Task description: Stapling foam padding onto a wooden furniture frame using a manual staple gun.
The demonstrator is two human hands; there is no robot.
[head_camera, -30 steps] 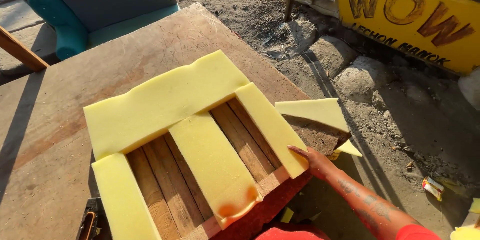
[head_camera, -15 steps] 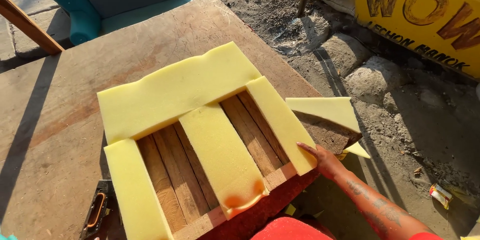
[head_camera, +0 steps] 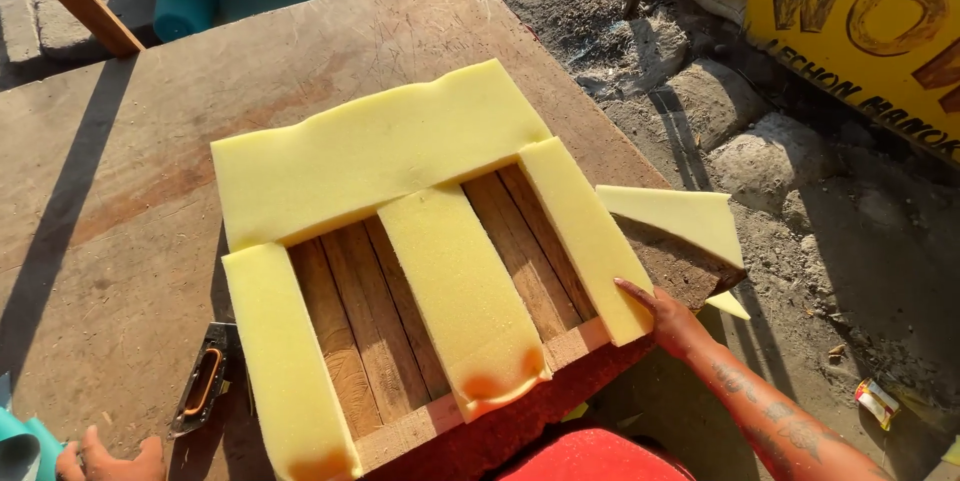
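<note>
Four yellow foam pieces are lying on a slatted wooden frame (head_camera: 370,331) that is sitting on a large plywood table (head_camera: 130,171): one wide foam slab (head_camera: 370,146) is running across the far end, and three long strips are reaching back toward the camera from it, a left strip (head_camera: 285,361), a middle strip (head_camera: 460,296) and a right strip (head_camera: 585,236). A fifth, wedge-shaped foam offcut (head_camera: 675,216) is resting apart from them at the table's right corner. Two hands are showing. The right hand (head_camera: 668,319) is pressing against the near end of the right strip at the frame's corner, fingers spread along the foam's edge rather than closed around it. The left hand (head_camera: 105,459) is sitting at the bottom edge of the view, mostly cut off, so whether it is gripping anything cannot be told. One black tool with an orange grip (head_camera: 200,381) is lying on the table just beside the left strip, partly in shadow and hard to make out. A red fabric edge (head_camera: 590,456) is being cropped at the bottom.
</note>
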